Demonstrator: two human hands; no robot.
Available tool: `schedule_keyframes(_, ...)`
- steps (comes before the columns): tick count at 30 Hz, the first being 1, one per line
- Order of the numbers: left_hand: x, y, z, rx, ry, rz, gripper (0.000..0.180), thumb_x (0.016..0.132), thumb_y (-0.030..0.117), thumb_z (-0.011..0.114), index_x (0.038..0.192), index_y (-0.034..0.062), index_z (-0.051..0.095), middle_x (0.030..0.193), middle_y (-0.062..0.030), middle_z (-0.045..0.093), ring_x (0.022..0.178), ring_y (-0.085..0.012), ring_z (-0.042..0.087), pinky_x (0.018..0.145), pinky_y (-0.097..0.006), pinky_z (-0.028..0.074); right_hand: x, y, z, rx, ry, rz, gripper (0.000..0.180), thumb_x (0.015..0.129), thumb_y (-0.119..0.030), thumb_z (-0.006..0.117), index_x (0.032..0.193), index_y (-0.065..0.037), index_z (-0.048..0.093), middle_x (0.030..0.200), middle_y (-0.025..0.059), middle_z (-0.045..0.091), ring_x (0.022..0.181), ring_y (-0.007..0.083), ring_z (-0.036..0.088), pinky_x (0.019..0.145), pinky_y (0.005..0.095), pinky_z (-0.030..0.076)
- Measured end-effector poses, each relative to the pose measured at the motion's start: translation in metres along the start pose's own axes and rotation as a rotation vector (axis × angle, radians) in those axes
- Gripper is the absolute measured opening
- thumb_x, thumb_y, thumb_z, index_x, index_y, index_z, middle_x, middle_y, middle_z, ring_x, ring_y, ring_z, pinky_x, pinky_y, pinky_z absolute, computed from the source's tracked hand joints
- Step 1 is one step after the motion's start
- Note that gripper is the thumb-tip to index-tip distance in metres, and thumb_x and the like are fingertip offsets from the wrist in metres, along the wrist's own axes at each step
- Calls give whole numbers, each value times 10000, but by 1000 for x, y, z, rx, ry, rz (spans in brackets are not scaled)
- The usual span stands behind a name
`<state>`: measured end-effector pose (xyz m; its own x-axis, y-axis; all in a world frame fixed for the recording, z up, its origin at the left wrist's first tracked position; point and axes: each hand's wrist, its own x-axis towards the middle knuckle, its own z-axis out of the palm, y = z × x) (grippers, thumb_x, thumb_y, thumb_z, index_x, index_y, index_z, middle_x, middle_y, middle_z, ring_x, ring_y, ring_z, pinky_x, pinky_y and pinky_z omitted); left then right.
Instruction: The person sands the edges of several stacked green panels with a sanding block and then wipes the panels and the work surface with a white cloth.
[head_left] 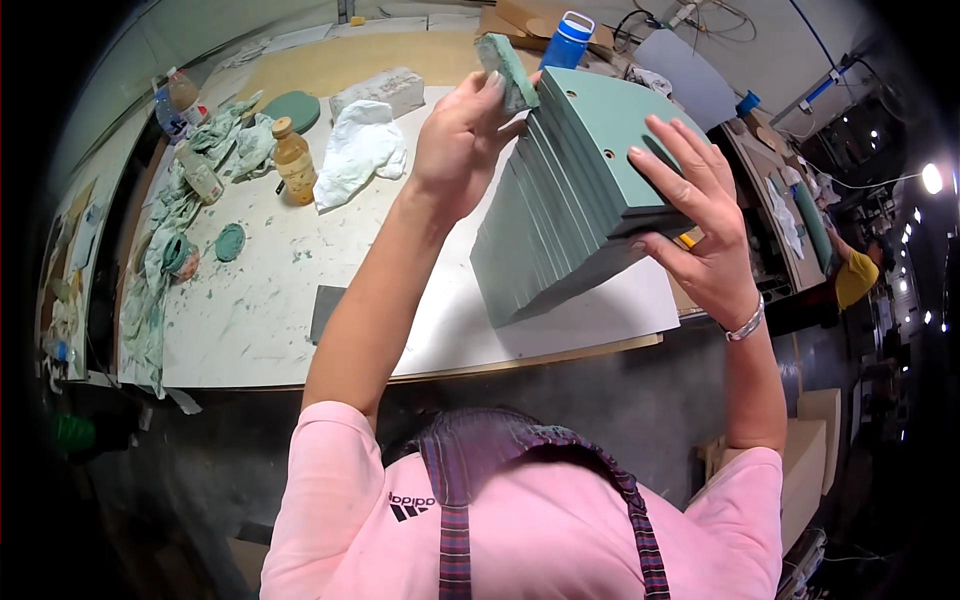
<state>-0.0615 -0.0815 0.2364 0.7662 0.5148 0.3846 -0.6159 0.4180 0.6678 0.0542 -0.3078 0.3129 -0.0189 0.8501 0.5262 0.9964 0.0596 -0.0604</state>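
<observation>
A tall stack of grey-green panels (560, 200) stands on the white board, its many edges turned toward my left side. The top panel (600, 120) has a curved far edge and small holes. My left hand (462, 140) pinches a rough green sponge (508, 72) against the upper left edge of the stack. Over the right part of the top panel lies my right hand (700, 205), fingers stretched and apart, its thumb by the near corner. Whether the right fingertips all touch the panel I cannot tell.
Left on the table (270, 330) are a white cloth (362, 150), an amber bottle (293, 160), green-stained rags (215, 150), an open jar (180, 257) and a green lid (230, 241). A pale block (377, 92) and a blue bottle (568, 42) stand farther back.
</observation>
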Motion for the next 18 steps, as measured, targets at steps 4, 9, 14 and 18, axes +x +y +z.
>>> schedule_keyframes(4, 1, -2, -6, -4, 3, -4, 375, 1037, 258, 369, 1304, 11, 458, 1314, -151, 578, 1252, -237, 508, 1081, -448, 364, 2, -1, 2, 30, -14, 10, 699, 617, -152, 808, 1291, -174, 622, 1395, 78, 540, 1293, 323, 469, 1094, 504, 288)
schedule_keyframes(9, 3, -1, -10, 11, -14, 12, 379, 1035, 248, 375, 1317, 7, 454, 1292, -145, 593, 1235, -228, 525, 1082, -432, 370, 4, 3, 2, 75, 0, -33, 687, 614, -146, 804, 1278, -140, 629, 1363, 96, 565, 1259, 324, 501, 1058, 448, 354)
schedule_keyframes(14, 1, -5, -5, 17, -7, 23, 383, 1035, 252, 373, 1321, 9, 451, 1296, -143, 591, 1224, -223, 533, 1082, -424, 369, 2, 8, 2, 92, 34, -89, 669, 610, -141, 803, 1258, -116, 641, 1338, 114, 581, 1234, 332, 521, 1023, 424, 399)
schedule_keyframes(18, -6, 1, -4, 93, 57, 72, 385, 1027, 254, 397, 1322, 10, 440, 1304, -137, 585, 1183, -217, 554, 1054, -404, 383, 10, 12, -13, 247, -4, -40, 702, 644, -273, 833, 1282, -74, 619, 1359, 153, 554, 1238, 312, 525, 1052, 396, 378)
